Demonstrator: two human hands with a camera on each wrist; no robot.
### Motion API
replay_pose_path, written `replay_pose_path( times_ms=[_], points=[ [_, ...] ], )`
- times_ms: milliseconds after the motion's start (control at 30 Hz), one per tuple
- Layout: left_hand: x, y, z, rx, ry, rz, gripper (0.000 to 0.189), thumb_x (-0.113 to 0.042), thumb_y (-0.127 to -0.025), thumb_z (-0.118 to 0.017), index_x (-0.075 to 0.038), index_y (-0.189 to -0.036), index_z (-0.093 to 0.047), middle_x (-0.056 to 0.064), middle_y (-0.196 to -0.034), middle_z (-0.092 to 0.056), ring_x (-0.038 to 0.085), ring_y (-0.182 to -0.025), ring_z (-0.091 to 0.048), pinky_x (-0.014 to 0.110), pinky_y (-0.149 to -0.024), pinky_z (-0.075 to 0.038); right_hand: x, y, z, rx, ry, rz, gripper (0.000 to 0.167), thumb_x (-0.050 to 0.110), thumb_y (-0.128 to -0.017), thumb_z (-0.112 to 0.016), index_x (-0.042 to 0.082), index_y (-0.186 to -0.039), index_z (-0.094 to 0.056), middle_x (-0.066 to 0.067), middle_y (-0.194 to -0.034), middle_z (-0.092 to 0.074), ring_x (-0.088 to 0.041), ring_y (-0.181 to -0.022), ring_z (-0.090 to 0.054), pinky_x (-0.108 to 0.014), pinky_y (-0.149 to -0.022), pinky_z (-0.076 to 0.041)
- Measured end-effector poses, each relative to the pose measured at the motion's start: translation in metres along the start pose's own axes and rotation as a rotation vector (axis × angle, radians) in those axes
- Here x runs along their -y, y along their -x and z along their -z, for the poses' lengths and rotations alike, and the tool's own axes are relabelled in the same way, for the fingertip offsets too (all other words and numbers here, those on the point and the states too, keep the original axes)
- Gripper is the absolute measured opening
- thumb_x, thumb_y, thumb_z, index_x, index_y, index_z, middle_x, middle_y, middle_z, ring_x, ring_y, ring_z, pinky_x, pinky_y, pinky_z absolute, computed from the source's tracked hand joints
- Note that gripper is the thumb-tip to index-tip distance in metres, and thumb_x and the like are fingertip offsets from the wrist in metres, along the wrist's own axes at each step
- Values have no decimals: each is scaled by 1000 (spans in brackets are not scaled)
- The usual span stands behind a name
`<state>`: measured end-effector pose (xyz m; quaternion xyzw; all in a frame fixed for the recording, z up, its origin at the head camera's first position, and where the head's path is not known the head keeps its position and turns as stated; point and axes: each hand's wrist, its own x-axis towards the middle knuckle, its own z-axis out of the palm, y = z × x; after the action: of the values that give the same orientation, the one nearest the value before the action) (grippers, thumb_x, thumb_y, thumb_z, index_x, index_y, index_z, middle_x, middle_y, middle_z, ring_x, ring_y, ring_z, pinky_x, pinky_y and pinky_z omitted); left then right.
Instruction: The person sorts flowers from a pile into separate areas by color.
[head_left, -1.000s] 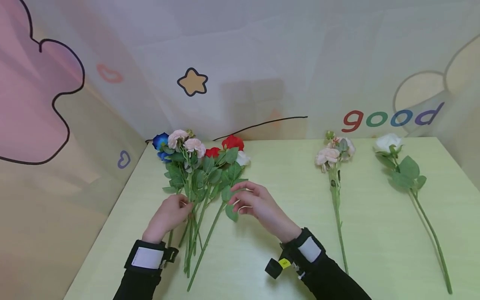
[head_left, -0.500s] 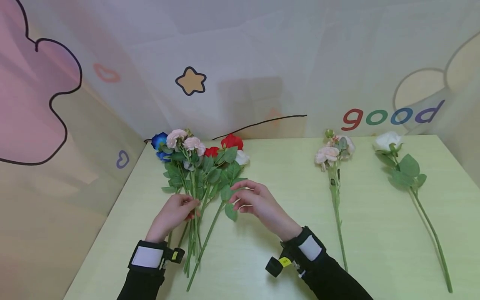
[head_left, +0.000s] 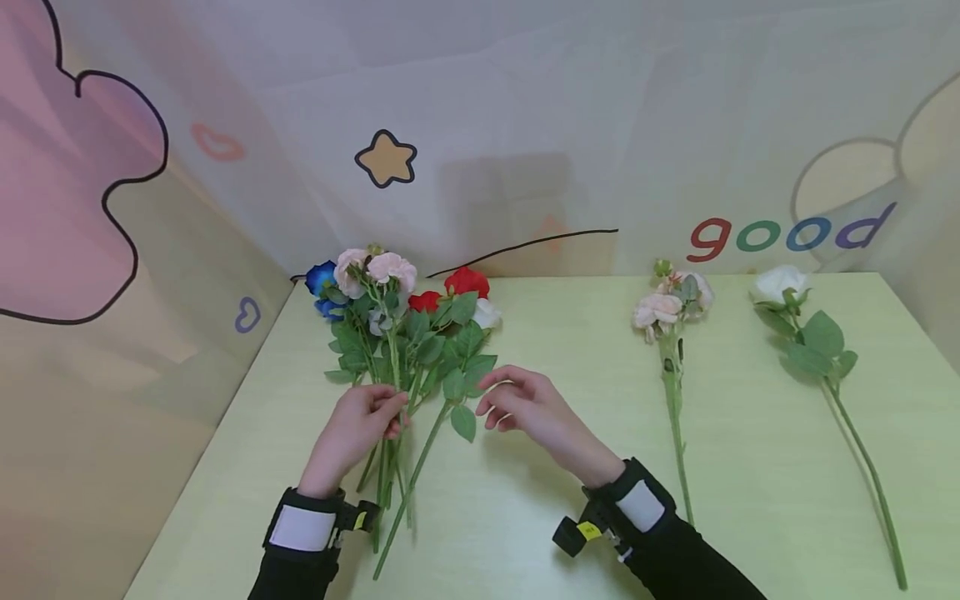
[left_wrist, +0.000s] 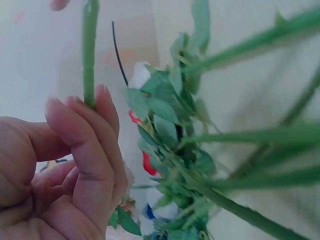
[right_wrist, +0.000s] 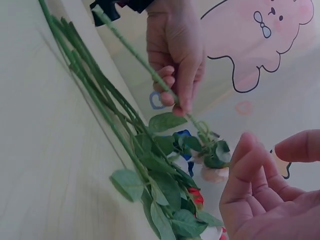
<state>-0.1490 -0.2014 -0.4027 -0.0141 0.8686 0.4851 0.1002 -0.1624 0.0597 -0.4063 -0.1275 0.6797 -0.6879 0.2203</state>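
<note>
My left hand (head_left: 358, 427) pinches the green stem (left_wrist: 89, 50) of a flower with pale pink heads (head_left: 393, 268), between thumb and fingers. In the right wrist view that stem is lifted off the table, above the other stems. Beneath it lies a bunch with a blue flower (head_left: 321, 278), red roses (head_left: 467, 282), a white bloom (head_left: 486, 314) and green leaves. To the right of this bunch my right hand (head_left: 534, 415) hovers with loosely bent fingers, holding nothing. Its thumb and fingertips stand apart in the right wrist view.
On the right of the pale table (head_left: 570, 333) lie a pink flower spray (head_left: 657, 312) and a white rose (head_left: 780, 286) with a long stem. A printed cloth backdrop (head_left: 517, 108) rises behind the table's back edge.
My left hand has moved slightly right and raised the pink flower, its stem swinging away from the other stems. My right hand has shifted a little to the right.
</note>
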Motion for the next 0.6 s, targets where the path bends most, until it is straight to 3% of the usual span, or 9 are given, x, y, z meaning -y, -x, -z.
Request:
replay_pose_path(
  times_ms=[267,600],
  points=[
    [-23,0,-19,-32,-20,-111,20,-12,-103,-56,4,-99,-68,23,-81,-70,13,-62,-57,21,-56,-47,0,16,19,33,120,26,24,13,-103,-49,-3,-120,-56,-3,-92,-69,-22,-82,-67,-34,-80,-58],
    [-59,-16,-57,9,63,-160,17,-17,-101,-61,-3,-98,-69,20,-82,-74,16,-63,-61,20,-54,-42,-6,42,46,50,176,45,25,12,-103,-52,-7,-119,-55,-20,-97,-68,-22,-80,-67,-32,-77,-58]
  ],
)
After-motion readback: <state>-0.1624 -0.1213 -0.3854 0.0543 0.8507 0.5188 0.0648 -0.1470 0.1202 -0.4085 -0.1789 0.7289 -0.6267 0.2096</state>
